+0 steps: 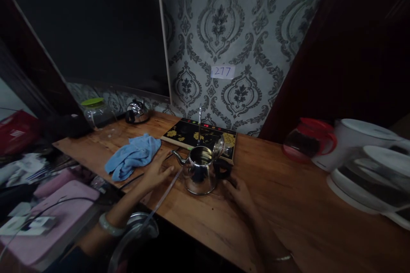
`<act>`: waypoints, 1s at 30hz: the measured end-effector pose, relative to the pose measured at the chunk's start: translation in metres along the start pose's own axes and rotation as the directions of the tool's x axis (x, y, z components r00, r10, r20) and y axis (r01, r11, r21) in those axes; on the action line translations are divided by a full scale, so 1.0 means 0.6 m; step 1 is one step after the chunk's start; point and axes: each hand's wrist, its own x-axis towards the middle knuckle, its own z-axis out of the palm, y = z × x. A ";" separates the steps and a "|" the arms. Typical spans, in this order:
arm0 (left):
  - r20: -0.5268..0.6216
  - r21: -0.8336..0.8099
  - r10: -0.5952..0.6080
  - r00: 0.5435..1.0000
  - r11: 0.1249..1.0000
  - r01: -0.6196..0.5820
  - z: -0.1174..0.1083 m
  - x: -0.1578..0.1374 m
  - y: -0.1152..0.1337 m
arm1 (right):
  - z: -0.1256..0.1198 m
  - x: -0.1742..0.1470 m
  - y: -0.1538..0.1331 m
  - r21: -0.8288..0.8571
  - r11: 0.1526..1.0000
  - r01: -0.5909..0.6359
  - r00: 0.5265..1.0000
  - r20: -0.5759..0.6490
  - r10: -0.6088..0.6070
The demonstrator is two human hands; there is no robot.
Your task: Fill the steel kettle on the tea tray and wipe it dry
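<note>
A shiny metal kettle (199,177) stands upright on the wooden counter with its lid (218,146) tipped open toward the black handle (222,169). Its spout points left. My left hand (159,173) is beside the spout, fingers apart and holding nothing. Just below the handle is my right hand (239,194), its fingers loosely spread; whether they touch the kettle is not clear. Behind the kettle lies a black electric tea stove (181,130) with gold flowers and lit red marks. A thin metal spout (200,123) rises from it. A clear tube (165,195) runs down past the counter's front edge.
A crumpled blue cloth (133,155) lies left of the stove. Farther back are another metal kettle (137,111) and a green-lidded glass jar (99,115). On the right stand a red-lidded jug (309,138) and white appliances (361,140). A pink box (60,213) sits lower left.
</note>
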 end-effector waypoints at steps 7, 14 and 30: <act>-0.003 -0.144 -0.081 0.997 0.986 0.080 -0.038 0.053 0.019 | 0.001 0.001 0.002 0.007 1.000 -0.026 1.000 -0.017 0.026; -0.176 -0.066 0.017 0.984 0.997 -0.029 -0.060 0.162 0.051 | -0.001 0.004 0.012 -0.026 0.999 -0.026 0.999 -0.041 0.025; 0.300 0.510 0.054 0.952 0.835 -0.208 0.065 0.358 -0.004 | 0.002 -0.008 -0.019 -0.050 0.983 -0.178 0.984 -0.041 0.176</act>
